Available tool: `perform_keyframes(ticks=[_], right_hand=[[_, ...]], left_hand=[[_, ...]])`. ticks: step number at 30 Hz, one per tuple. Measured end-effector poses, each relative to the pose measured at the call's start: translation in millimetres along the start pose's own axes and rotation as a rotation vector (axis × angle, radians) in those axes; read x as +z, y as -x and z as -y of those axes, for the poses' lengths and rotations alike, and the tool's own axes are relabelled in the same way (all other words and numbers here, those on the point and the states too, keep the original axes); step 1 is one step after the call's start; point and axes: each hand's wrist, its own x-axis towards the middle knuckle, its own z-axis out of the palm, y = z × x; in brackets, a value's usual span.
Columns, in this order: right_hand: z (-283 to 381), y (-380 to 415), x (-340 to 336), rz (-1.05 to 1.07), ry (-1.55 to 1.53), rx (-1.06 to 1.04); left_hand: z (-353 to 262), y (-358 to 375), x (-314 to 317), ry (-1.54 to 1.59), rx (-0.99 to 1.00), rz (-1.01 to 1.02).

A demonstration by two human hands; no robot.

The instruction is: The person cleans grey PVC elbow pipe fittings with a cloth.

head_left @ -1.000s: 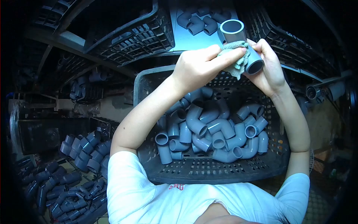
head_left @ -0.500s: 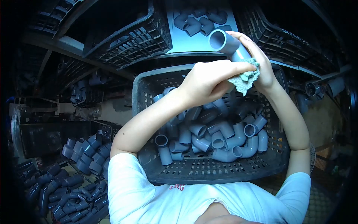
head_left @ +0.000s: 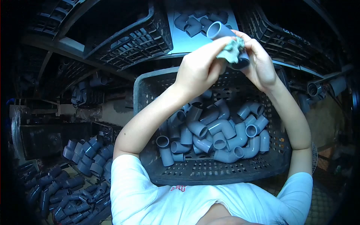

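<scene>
A grey plastic pipe elbow is held above the far rim of a black crate. One open end of the elbow faces up and left, and the other points down. My right hand grips it from the right with curled fingers. Pinched in my left hand is a crumpled green cloth, pressed against the elbow's side. Part of the elbow is hidden behind the cloth and fingers. Below my hands, a pile of grey pipe elbows lies in the crate.
Several elbows sit on a white surface beyond the crate. Black crates flank it at left and right. More grey fittings are heaped on the floor at lower left. Metal shelf bars run along the upper left.
Both hands have shifted slightly up and left, and the elbow has turned so its lower end shows. The cloth has moved up along it.
</scene>
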Motion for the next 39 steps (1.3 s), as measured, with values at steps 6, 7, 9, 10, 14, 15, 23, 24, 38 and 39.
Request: perform_keyframes(ticks=[6,7,9,10,14,15,23,24,38,39], right_hand=[[6,-5,-13,0.047,-0.105,0.025],[5,-8,-19,0.074,-0.055,0.005],[5,-7,-21,0.079,-0.051,-0.003],[6,-5,-17,0.129,-0.069,0.006],[2,-3,-2,0.189,0.008,0.003],[3,-2,3,0.200,0.098,-0.020],[2,1,9,0.152,0.217,-0.120],[3,1,5,0.184,0.276,-0.119],[7,-2,-4,0.225,0.489,-0.151],[9,-1,-2,0.214,0.502,-0.163]], left_hand=[[2,-3,-1,0.098,-0.021,-0.068],[3,-3,0,0.109,0.007,-0.120],[1,-4,-9,0.031,0.024,-0.101],[0,-5,-13,-0.051,0.041,-0.081],[19,-11,-13,-0.165,0.133,-0.364],[19,-12,-14,-0.166,0.135,-0.363],[12,-13,-27,-0.241,0.062,-0.344],[14,-14,-28,-0.304,0.077,-0.368],[28,-17,-34,-0.032,0.018,-0.060],[29,-15,-33,-0.024,0.042,-0.045]])
